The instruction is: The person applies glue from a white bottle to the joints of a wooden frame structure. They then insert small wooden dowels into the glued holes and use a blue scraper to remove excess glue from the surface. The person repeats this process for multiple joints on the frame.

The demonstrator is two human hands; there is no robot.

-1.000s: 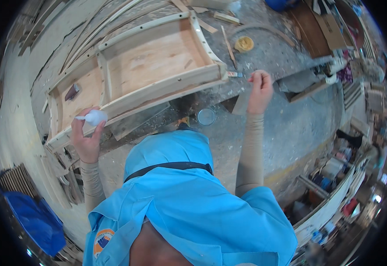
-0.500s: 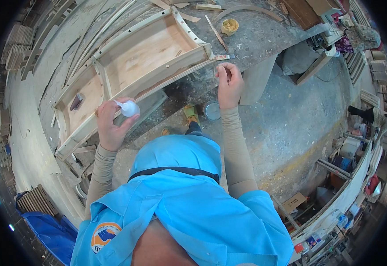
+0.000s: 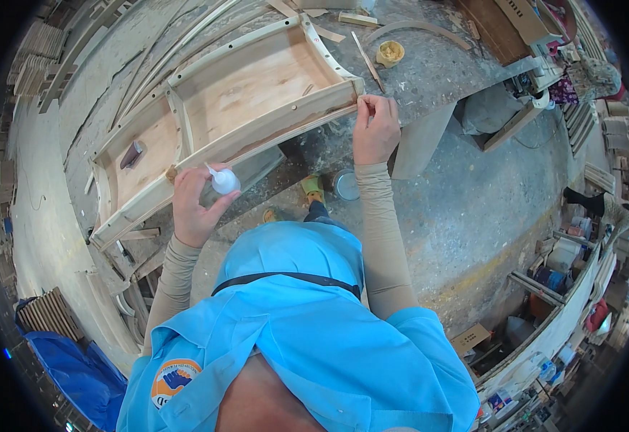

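Observation:
My left hand [image 3: 190, 207] is closed around a small white squeeze bottle [image 3: 224, 181] with a thin pointed nozzle. It is by the near rail of a curved wooden frame [image 3: 257, 124] with a plywood panel and a crosspiece. At the frame's right end corner is my right hand [image 3: 376, 135], its thumb and fingers pinched together. Whatever those fingertips hold, if anything, is too small or hidden to make out. A folded dark brown piece [image 3: 132, 154] lies inside the frame's left compartment.
On the stained workbench [image 3: 429, 75] are a tub of yellowish paste [image 3: 390, 52], a thin wooden stick [image 3: 367, 62] and a curved wooden strip [image 3: 421, 26]. A round metal can [image 3: 345, 185] stands on the floor near my feet. Bins and boxes [image 3: 470, 338] line the right side.
My right hand has come to the frame's right end corner and a little lower. The small tube that lay there is no longer visible. My left hand still holds the bottle.

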